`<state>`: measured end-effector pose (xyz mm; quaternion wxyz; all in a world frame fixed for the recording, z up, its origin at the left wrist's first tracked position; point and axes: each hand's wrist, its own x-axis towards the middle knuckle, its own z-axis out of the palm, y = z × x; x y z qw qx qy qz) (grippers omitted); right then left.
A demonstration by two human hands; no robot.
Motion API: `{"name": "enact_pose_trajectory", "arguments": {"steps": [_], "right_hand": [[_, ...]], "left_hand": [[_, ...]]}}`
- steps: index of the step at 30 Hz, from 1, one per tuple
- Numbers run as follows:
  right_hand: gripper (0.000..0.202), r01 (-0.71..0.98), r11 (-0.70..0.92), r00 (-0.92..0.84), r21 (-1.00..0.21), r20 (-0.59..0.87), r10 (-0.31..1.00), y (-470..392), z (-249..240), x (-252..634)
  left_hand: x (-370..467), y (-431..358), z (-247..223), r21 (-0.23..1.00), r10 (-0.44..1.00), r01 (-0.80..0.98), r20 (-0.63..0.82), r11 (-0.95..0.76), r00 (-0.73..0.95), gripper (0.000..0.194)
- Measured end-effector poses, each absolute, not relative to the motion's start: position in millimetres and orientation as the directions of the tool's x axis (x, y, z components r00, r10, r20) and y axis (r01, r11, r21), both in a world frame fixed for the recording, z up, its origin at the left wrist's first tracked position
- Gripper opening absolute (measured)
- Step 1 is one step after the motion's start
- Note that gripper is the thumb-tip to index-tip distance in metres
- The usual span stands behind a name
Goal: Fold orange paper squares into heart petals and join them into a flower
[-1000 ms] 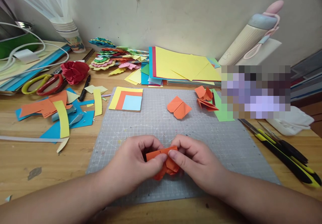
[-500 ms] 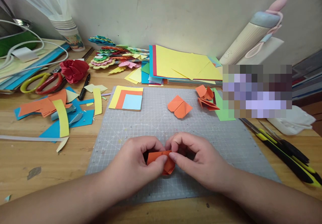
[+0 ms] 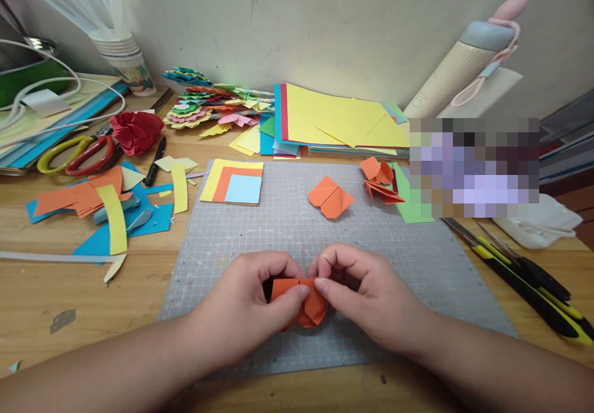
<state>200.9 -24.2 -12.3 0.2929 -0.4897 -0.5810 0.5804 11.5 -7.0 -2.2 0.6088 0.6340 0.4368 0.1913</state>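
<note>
A small folded piece of orange paper (image 3: 315, 306) is pinched between both hands above the front half of the grey cutting mat (image 3: 232, 234). My left hand (image 3: 260, 292) grips its left side, the thumb lying across the front. At the top right edge, my right hand (image 3: 357, 289) holds it between thumb and fingers. Creases and rounded lower corners show on the paper; its back is hidden by the fingers. Beyond the hands lies a folded orange paper heart (image 3: 331, 198). More folded orange pieces (image 3: 381, 181) rest at the mat's back right.
Squares of coloured paper (image 3: 244, 188) sit at the mat's back left. Scissors (image 3: 77, 153), a black pen (image 3: 155, 162) and paper scraps (image 3: 148, 218) lie to the left. A yellow-black cutter (image 3: 524, 286) lies right. Stacked paper (image 3: 338, 113) is by the wall.
The folded orange paper has tipped slightly, so more of its lower right part shows. My right thumb has shifted a little to the right along its top edge.
</note>
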Motion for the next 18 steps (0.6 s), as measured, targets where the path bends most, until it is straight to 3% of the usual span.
{"name": "enact_pose_trajectory", "arguments": {"steps": [18], "right_hand": [[0.011,0.246,-0.170,-0.298,-0.954,-0.241,0.924,-27.5,-14.1,198.9]], "left_hand": [[13.1,-8.1,-2.1,0.916,0.758,0.365,-0.356,0.166,0.547,0.018]]}}
